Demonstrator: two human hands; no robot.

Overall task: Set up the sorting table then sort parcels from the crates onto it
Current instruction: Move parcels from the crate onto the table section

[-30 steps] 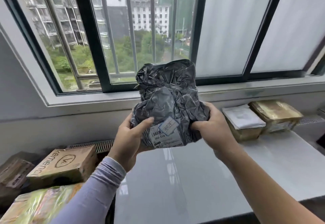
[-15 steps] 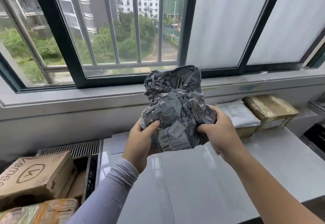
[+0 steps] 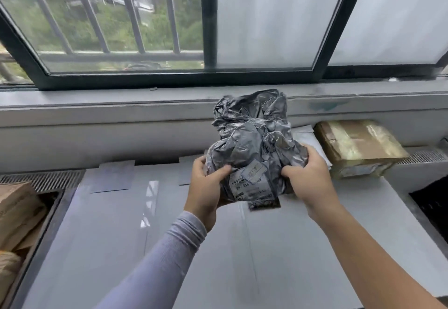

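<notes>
A crumpled grey plastic parcel (image 3: 252, 144) with a white shipping label on its lower front is held upright just above the white sorting table (image 3: 169, 248). My left hand (image 3: 206, 187) grips its lower left side, thumb across the front. My right hand (image 3: 308, 175) grips its lower right side. The parcel's bottom edge is close to the table's far middle; whether it touches is unclear. Behind my right hand lies a white parcel (image 3: 308, 139), partly hidden, and beside it a brown taped box (image 3: 356, 146) at the table's far right.
A crate at the left edge holds cardboard boxes (image 3: 17, 214). A grey window ledge (image 3: 121, 114) and barred window run along the back. A floor grille (image 3: 43, 180) lies behind the crate. A dark opening (image 3: 431, 202) sits right of the table.
Both hands have lowered the grey parcel from window height down toward the table. The view has tilted downward and shifted right, so the crate boxes slid to the left edge.
</notes>
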